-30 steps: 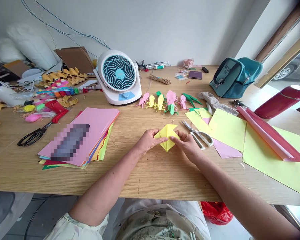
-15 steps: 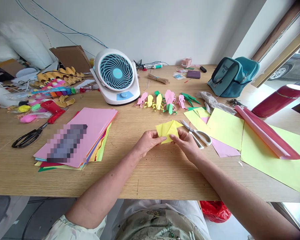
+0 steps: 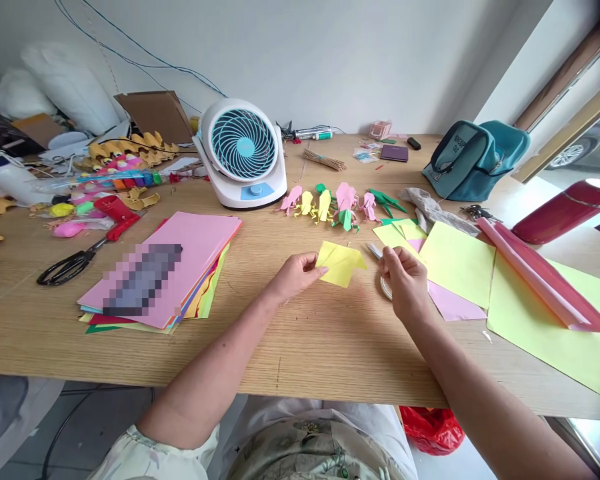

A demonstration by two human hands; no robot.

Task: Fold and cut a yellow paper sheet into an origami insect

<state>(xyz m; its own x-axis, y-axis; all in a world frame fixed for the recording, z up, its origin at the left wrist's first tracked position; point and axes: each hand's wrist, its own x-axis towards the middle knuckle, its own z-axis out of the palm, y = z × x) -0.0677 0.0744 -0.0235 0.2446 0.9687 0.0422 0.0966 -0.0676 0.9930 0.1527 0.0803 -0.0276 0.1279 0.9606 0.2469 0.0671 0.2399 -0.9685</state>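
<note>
My left hand (image 3: 300, 272) pinches the left edge of a folded yellow paper (image 3: 336, 265), thumb on top. The paper is held above the table, with a pointed flap at its right. My right hand (image 3: 405, 280) is closed around the middle of a pair of white-handled scissors (image 3: 385, 288); blades and part of one handle loop show at its left, while the rest is hidden behind it. Beyond the hands stands a row of folded paper figures, among them a pink and green one (image 3: 346, 203) and a yellow one (image 3: 324, 205).
At left lie a stack of coloured paper (image 3: 205, 237) and black-handled scissors (image 3: 67, 267). A fan (image 3: 245, 150) stands behind. On the right are yellow sheets (image 3: 460, 260), a rolled pink-red sheet (image 3: 540, 280), a red flask (image 3: 565, 213) and a teal bag (image 3: 473, 160).
My right hand has let go of the yellow paper and moved right to the scissors, whose handles have shifted slightly. The left hand keeps the paper, now turned. The whole view has shifted a little.
</note>
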